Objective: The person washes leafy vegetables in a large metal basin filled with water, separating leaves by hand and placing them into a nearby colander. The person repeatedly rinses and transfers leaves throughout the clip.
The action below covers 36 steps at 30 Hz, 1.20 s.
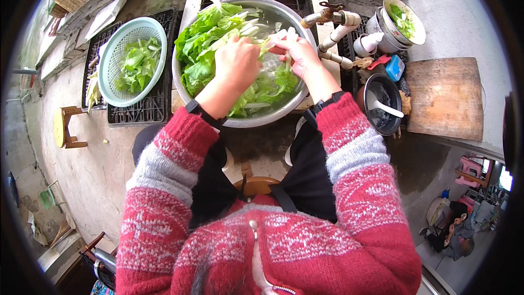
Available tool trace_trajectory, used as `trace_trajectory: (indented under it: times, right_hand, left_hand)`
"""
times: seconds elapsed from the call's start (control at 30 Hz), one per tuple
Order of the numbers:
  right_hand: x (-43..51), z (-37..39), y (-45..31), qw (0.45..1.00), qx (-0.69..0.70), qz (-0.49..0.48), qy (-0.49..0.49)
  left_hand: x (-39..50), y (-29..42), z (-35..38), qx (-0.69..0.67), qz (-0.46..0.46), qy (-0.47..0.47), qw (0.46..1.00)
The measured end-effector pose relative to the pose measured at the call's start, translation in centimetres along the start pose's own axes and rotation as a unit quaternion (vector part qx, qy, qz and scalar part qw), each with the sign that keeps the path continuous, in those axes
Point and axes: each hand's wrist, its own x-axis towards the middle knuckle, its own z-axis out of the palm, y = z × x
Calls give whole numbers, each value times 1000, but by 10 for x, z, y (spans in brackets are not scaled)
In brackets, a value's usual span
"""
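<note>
A large metal basin point(189, 97) of water stands in front of me, with leafy greens point(200, 37) heaped over its left side. My right hand point(301, 55), above the basin's right half, pinches a pale leaf stalk point(291, 37) between thumb and fingers. Curled over the middle of the basin is my left hand point(238, 63), close against the greens. Its fingertips are turned away, so whether it grips a leaf is hidden. Loose leaves point(266, 94) float in the water below both hands.
A mint-green colander point(107, 78) with torn greens sits left on a black plastic crate point(137, 114). A tap point(327, 14) juts over the basin's right rim. Farther right are a dark pot point(382, 123) with a white ladle, a cutting board point(446, 98) and stacked bowls point(419, 28). A person point(454, 233) sits lower right.
</note>
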Motion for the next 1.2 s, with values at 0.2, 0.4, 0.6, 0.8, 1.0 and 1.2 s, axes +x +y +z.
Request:
trace_trajectory:
  times: [0.2,0.4,0.6,0.8,1.0,1.2]
  right_hand:
    - [-9,-15,-8,998,-33,-57,11]
    - [9,-13,24,998,-13,-41,-37]
    - [38,-19,68,934,-353,45,-9]
    - [35,-7,70,768,-640,25,-7]
    - [8,-7,11,988,-138,-71,-15]
    - [-32,5,-26,960,-265,-85,-39]
  left_hand:
    - [10,-8,13,-293,-226,-138,919]
    - [-6,-9,74,-500,-256,-252,788]
    - [-16,-8,108,-236,-192,-441,844]
    - [-17,-5,97,-321,-193,-433,819]
    - [-2,-12,77,-604,-332,-228,688]
    - [4,-23,49,-583,-261,-190,745]
